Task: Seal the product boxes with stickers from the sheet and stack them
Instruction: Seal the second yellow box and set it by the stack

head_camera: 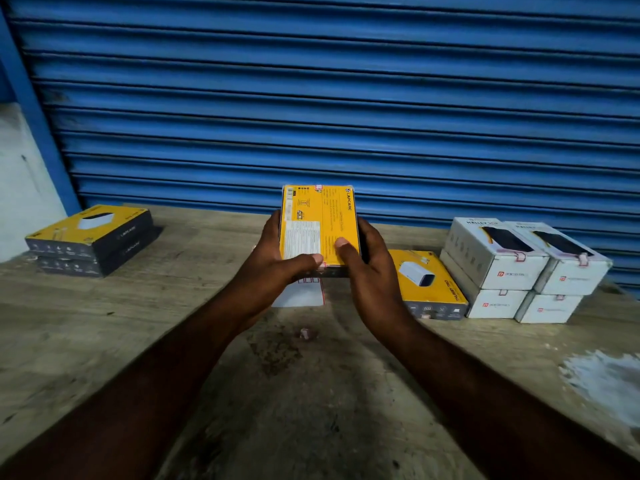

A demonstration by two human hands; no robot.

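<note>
While the left hand (pixel 277 259) and right hand (pixel 372 271) grip its sides, fingers (pixel 369 235) curled round it and thumbs on its face, the yellow box (pixel 320 216) marked "LAPCARE" is held above the desk (pixel 166 327) and sticker sheet (pixel 301 295); stacked white boxes (pixel 512 271) bear blurred red logos.

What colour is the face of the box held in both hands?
Yellow, with black print and a white label, on the held box; seen in the head view.
</note>
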